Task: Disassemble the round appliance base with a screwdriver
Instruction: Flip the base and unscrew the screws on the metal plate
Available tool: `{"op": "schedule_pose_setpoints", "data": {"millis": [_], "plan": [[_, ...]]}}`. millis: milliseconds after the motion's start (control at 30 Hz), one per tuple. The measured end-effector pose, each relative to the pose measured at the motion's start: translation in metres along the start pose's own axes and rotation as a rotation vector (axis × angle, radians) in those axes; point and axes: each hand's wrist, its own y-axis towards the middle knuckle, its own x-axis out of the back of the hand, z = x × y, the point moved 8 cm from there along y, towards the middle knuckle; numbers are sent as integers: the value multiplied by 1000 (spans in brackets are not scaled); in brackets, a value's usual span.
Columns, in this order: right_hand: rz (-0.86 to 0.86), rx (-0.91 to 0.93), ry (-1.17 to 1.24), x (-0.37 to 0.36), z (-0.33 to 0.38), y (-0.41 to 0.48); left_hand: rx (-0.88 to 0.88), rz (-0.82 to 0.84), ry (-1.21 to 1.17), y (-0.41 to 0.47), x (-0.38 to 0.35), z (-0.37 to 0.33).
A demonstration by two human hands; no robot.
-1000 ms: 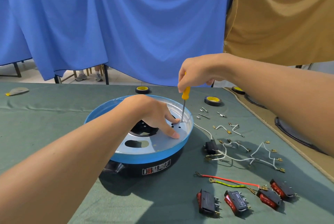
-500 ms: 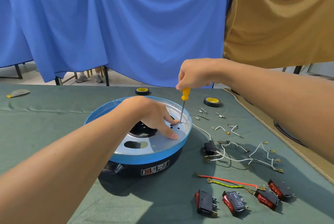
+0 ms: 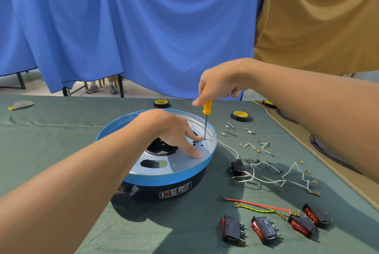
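The round appliance base (image 3: 164, 175) sits mid-table on green cloth: blue rim, silver inner plate with holes, black underside with a label. My left hand (image 3: 174, 130) rests on the silver plate, fingers spread and pressing down near the small holes. My right hand (image 3: 217, 83) grips the top of a yellow-handled screwdriver (image 3: 206, 108), held upright. Its metal tip stands on the plate's far right side, just beside my left fingertips.
Right of the base lie white wires with terminals (image 3: 287, 173), small metal clips (image 3: 230, 128), a red wire (image 3: 256, 204) and a green-yellow one, and several red-black rocker switches (image 3: 266, 229). Tape rolls (image 3: 241, 115) sit at the back. Blue and tan cloths hang behind the table.
My right hand has shifted slightly on the screwdriver handle, with one fingertip now sticking out to the left. The screwdriver tip stays on the same spot. My left hand holds still.
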Motion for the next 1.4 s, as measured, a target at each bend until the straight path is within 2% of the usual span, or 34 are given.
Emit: {"op": "schedule_pose_setpoints", "data": {"millis": [133, 300, 467, 633, 800, 1033, 1200, 1400], "plan": [[-119, -19, -69, 1, -1, 4, -2, -2, 11, 0, 0, -1], [-55, -24, 8, 0, -3, 2, -2, 0, 11, -1, 0, -1], [-150, -27, -78, 2, -1, 2, -2, -5, 12, -3, 0, -2], [-61, -32, 70, 0, -5, 0, -2, -3, 9, -2, 0, -1], [-172, -48, -57, 2, -6, 3, -4, -10, 27, -2, 1, -2], [-59, -23, 67, 0, -2, 0, -4, -4, 12, -1, 0, -1], [-165, -27, -95, 1, 1, 4, 3, -14, 18, -1, 0, 0], [9, -1, -36, 1, 3, -1, -5, -14, -7, 0, 0, 1]]}}
